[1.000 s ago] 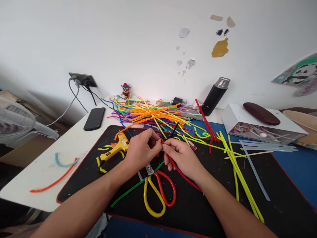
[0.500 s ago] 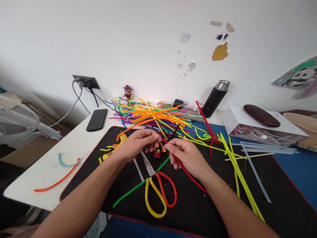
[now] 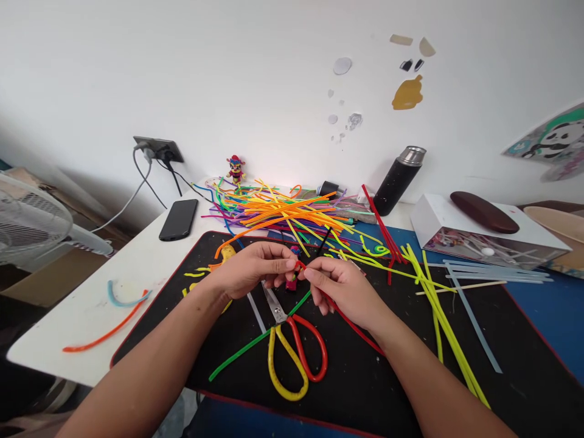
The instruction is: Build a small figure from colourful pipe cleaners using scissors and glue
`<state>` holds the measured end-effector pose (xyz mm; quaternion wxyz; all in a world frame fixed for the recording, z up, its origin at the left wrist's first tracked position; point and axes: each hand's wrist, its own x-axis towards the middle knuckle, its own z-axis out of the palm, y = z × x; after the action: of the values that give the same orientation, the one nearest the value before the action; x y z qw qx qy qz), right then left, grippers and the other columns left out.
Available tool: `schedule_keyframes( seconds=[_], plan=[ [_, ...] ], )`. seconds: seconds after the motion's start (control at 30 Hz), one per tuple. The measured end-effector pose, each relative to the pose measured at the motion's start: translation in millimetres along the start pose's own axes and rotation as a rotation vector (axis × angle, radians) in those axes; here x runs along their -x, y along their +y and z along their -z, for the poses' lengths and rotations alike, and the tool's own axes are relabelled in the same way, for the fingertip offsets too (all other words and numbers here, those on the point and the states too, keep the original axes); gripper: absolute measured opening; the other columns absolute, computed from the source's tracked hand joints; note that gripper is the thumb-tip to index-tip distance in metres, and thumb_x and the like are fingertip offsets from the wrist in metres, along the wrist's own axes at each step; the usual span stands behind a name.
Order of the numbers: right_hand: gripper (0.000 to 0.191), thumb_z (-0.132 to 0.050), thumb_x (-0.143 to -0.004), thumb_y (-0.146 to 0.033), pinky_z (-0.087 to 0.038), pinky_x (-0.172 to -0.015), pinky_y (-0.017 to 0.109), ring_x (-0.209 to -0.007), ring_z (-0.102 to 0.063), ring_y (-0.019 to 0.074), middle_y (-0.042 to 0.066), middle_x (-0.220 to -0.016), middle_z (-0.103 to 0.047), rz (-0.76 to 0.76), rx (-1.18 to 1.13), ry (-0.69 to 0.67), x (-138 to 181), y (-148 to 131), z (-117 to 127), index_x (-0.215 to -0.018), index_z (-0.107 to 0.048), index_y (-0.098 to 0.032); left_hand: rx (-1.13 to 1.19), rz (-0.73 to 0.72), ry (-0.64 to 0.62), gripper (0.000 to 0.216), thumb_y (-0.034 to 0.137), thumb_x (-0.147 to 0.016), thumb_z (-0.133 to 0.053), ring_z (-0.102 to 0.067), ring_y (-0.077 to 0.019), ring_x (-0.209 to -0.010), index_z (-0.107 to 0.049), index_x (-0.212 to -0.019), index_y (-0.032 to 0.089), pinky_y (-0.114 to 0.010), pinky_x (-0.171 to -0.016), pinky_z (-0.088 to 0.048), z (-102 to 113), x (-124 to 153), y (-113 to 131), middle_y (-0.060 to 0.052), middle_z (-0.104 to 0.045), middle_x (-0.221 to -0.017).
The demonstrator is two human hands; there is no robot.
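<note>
My left hand [image 3: 252, 269] and my right hand [image 3: 343, 289] meet over the black mat [image 3: 150, 304], fingers pinched together. Both pinch the end of a red pipe cleaner [image 3: 353, 325] that trails back under my right wrist. A small red and green pipe-cleaner figure [image 3: 291, 282] hangs just below the fingertips. Scissors with one yellow and one red handle [image 3: 292, 353] lie on the mat right under my hands. A long green pipe cleaner [image 3: 246, 347] runs beneath the scissors. A yellow glue gun [image 3: 225, 252] lies mostly hidden behind my left hand.
A heap of coloured pipe cleaners [image 3: 283, 210] fills the back of the table. A black phone [image 3: 178, 219], a black flask [image 3: 399, 179], a white box [image 3: 483, 234], clear glue sticks [image 3: 497, 271] and yellow-green pipe cleaners [image 3: 444, 325] lie around. A fan [image 3: 31, 225] stands at left.
My hands have moved slightly away from me, uncovering the scissors' blades. The small figure now shows below my fingertips, and the glue gun has gone behind my left hand.
</note>
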<state>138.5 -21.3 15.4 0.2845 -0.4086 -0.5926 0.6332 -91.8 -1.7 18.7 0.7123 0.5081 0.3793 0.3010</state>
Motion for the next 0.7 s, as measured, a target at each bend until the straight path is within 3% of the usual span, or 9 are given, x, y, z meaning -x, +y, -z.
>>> schedule_keyframes(
  seconds=[0.5,0.7],
  plan=[
    [0.033,-0.065,-0.096,-0.051,-0.036,-0.043,0.02,-0.045,-0.056,0.009,-0.003,-0.063,-0.063,0.009,0.037,-0.009,1.5,-1.1,-1.1,-0.09,-0.068,-0.019,0.066,0.104,-0.004,0.034,0.042,-0.071,-0.093,-0.053,-0.0075,-0.053,-0.075,-0.079,0.014,-0.018,-0.044,-0.029,-2.6,-0.1,3.0,-0.003,-0.068,-0.068],
    [0.032,-0.067,-0.093,-0.05,-0.037,-0.041,0.02,-0.048,-0.062,0.0111,-0.002,-0.071,-0.066,0.033,0.002,0.058,-1.0,0.9,-2.1,-0.1,-0.068,-0.019,0.024,0.088,0.012,0.033,0.04,-0.072,-0.091,-0.052,-0.008,-0.054,-0.073,-0.08,0.014,-0.019,-0.045,-0.03,-6.0,-0.8,1.3,-0.002,-0.067,-0.067]
  ],
)
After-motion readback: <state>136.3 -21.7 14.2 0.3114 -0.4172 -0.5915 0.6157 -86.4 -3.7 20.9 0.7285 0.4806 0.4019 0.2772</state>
